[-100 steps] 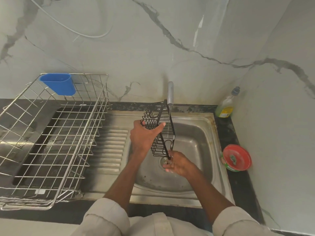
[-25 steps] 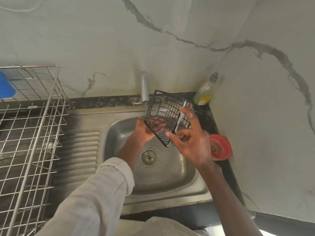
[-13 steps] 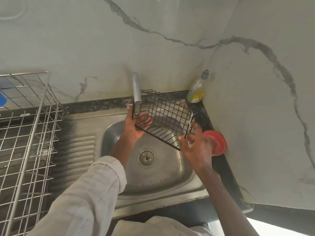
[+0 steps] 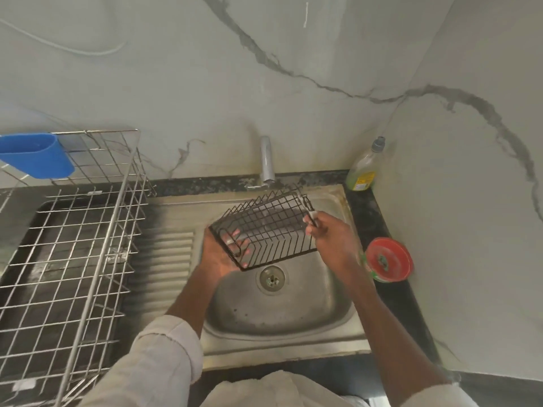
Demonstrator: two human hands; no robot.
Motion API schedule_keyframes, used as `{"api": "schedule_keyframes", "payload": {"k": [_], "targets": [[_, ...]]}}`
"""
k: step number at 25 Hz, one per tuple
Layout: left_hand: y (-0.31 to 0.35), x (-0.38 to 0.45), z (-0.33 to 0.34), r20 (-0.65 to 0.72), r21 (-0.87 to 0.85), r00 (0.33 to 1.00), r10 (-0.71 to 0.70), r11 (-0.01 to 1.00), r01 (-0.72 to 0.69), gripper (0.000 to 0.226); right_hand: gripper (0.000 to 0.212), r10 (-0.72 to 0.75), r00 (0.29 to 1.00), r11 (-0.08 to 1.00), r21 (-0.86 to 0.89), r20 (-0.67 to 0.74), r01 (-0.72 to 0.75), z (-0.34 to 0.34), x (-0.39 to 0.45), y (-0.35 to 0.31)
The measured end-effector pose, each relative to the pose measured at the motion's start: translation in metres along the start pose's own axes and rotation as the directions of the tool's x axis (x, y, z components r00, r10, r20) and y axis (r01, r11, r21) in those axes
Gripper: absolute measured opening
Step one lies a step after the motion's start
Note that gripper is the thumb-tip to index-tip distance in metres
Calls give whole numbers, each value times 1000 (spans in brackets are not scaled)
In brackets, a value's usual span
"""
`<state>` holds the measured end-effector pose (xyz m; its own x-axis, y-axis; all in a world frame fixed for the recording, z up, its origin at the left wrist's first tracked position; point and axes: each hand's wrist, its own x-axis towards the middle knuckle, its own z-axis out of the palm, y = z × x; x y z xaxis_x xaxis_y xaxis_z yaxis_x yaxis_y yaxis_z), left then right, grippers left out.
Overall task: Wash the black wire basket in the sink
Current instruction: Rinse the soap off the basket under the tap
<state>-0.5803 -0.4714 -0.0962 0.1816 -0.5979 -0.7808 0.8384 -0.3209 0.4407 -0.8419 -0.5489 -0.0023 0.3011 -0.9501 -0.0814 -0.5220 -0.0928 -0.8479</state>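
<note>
I hold the black wire basket [image 4: 266,227] tilted above the steel sink [image 4: 282,312], just under the tap [image 4: 266,160]. My left hand [image 4: 219,255] cups its lower left end from beneath, fingers showing through the wires. My right hand [image 4: 330,237] pinches the basket's upper right corner between thumb and fingers. The drain [image 4: 271,279] lies right below the basket. I cannot make out running water.
A large steel wire dish rack [image 4: 88,245] with a blue plastic cup [image 4: 36,157] stands on the left, beside the ribbed draining board [image 4: 164,259]. A green soap bottle [image 4: 363,168] and a red-lidded tub [image 4: 388,259] sit on the dark counter at right, close to the wall.
The basket has swung lower and flatter over the sink. My left hand moved under its left end, my right hand shifted to its upper right corner. My view turned left, showing more rack.
</note>
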Motion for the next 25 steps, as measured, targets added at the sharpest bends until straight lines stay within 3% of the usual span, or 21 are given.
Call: {"api": "schedule_keyframes", "payload": {"k": [3, 5, 8, 11, 15, 18, 21, 25], "targets": [[-21, 0, -17, -32, -212, 1000, -2, 977, -5, 113, 20, -45, 999, 999, 8, 21, 45, 18, 23, -29], [-35, 3, -18, -99, -231, 995, 6, 973, -29, 112, 22, -76, 996, 994, -75, 37, 79, 25, 35, -46], [-58, 8, -15, -262, -32, 964, 38, 998, -48, 75, 29, -91, 990, 974, -196, 107, 111, 32, 43, -67], [-70, 32, -20, -297, 43, 954, 42, 999, -31, 40, 52, -74, 965, 987, -121, 251, 108, 35, 52, -79], [-66, 43, -15, -332, 278, 942, 43, 959, 54, 29, 63, -56, 902, 993, -73, 428, 96, 43, 65, -81], [-61, 36, -11, -271, 411, 956, 112, 911, 10, 26, 53, -42, 926, 987, -126, 374, 96, 59, 75, -76], [-50, 24, -8, -237, 589, 913, 333, 796, -138, 30, 25, -21, 960, 975, -206, 279, 81, 75, 77, -73], [-32, -21, 29, 52, 495, 887, 459, 759, -422, 55, 20, -40, 981, 957, -275, 189, 92, 89, 70, -73]]}}
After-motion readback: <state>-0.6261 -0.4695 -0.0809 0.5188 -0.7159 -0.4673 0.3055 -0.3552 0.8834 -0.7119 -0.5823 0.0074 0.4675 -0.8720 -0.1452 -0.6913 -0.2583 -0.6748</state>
